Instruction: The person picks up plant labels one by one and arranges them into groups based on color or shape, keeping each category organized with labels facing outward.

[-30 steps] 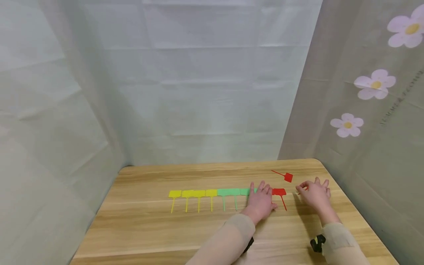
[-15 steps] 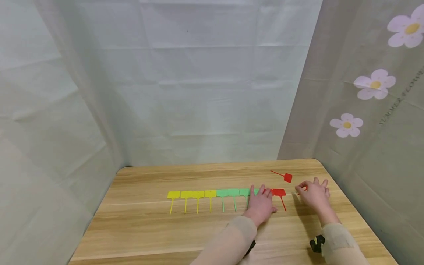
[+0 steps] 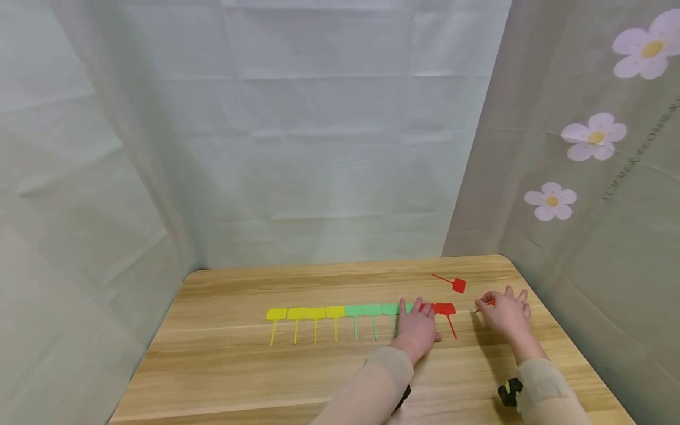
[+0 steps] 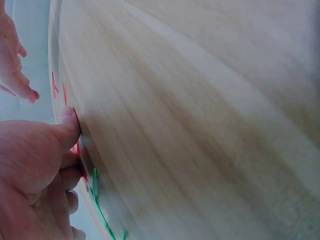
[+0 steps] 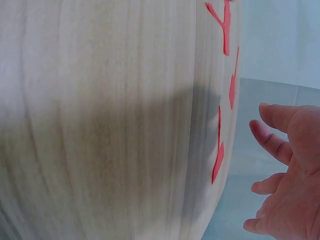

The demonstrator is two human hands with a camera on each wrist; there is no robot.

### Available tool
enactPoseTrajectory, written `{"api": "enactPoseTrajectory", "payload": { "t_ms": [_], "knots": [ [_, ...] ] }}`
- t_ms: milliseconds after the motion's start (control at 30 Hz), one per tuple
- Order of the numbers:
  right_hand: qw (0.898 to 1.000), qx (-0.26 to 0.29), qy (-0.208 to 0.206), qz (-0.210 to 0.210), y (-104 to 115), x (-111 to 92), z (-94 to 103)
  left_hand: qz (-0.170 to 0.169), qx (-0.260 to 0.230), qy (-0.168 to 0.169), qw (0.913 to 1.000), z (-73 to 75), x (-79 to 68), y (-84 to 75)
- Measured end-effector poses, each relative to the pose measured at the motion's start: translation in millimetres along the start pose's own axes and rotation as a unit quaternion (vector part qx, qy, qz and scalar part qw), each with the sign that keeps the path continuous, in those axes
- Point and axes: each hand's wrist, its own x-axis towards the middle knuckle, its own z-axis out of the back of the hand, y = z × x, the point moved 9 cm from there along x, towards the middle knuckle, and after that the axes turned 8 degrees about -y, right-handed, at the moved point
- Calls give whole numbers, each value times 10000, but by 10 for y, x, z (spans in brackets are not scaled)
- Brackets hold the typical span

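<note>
Yellow tags (image 3: 307,313), green tags (image 3: 372,309) and red tags (image 3: 445,309) with thin stems lie edge to edge in a row, stems toward me. On the row's right part rests my left hand (image 3: 416,330), its fingers over green and red tags and hiding parts of them. My right hand (image 5: 295,165) hovers to the right of the row, fingers apart and holding nothing. Beneath it, a loose red tag (image 5: 218,162) lies on the wood, partly hidden by the fingers in the head view. Farther back lies another loose red tag (image 3: 459,285), its stem pointing left.
The wooden table (image 3: 223,366) has rounded back corners. Pale cloth (image 3: 329,147) hangs behind it and on both sides, with printed flowers (image 3: 552,201) on the right. A black wrist device (image 3: 510,392) sits at my right cuff.
The fingers of my left hand have drawn back slightly, showing more red between them. My right hand stays nearly still over the loose tag. The head view has shifted a little.
</note>
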Motion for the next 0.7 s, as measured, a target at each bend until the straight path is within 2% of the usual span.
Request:
{"api": "enactPoseTrajectory", "payload": {
  "t_ms": [200, 400, 533, 700],
  "knots": [
    [9999, -11, -114, 14, -28, -17, 36, 33, 30, 31, 10000, 2, 13, -11],
    [9999, -137, -84, -10, -79, -25, 73, 92, -36, 122, 9999, -58, 24, -5],
    [9994, -302, 0, -190, -154, -38, 104, 100, -67, 144, 9998, -52, 14, 2],
    [9968, -475, 291, -572, -291, -22, 96, 118, -37, 147, 9998, -26, 7, 3]
  ]
}}
